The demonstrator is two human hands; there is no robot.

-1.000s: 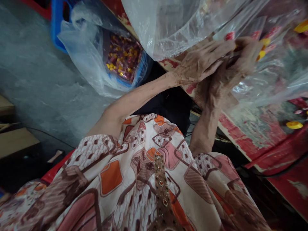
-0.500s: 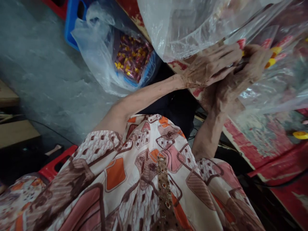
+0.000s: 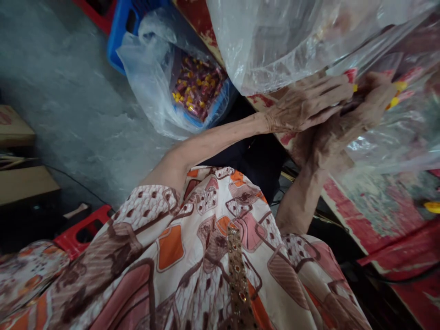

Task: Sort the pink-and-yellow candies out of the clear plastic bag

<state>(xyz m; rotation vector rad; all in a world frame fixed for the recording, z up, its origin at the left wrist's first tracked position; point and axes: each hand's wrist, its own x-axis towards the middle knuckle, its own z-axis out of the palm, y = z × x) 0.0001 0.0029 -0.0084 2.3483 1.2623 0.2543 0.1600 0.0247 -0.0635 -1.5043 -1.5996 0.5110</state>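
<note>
My left hand (image 3: 305,103) reaches over the table edge, its fingers pressed together and lying against my right hand (image 3: 354,117). The right hand is curled, palm turned toward the left. Whatever lies between them is mostly hidden. A small piece with a red printed end (image 3: 350,74) and a bit of yellow shows past my left fingertips. Beyond the right hand, yellow caps (image 3: 398,87) and red-printed clear wrapping stick out; I cannot tell whether they are held. A clear plastic sheet or bag (image 3: 412,133) spreads beside and beneath the right hand.
A blue basket (image 3: 118,50) lined with a clear bag (image 3: 144,87) holds many small purple-brown pieces with yellow ends (image 3: 199,89). A big translucent bag (image 3: 254,50) overhangs the worn red table (image 3: 347,211). Cardboard boxes (image 3: 27,185) and a red stool (image 3: 85,229) stand left.
The whole view has shifted slightly, so everything appears a little farther right and lower. My hands stay together, with only a slight change at the fingers.
</note>
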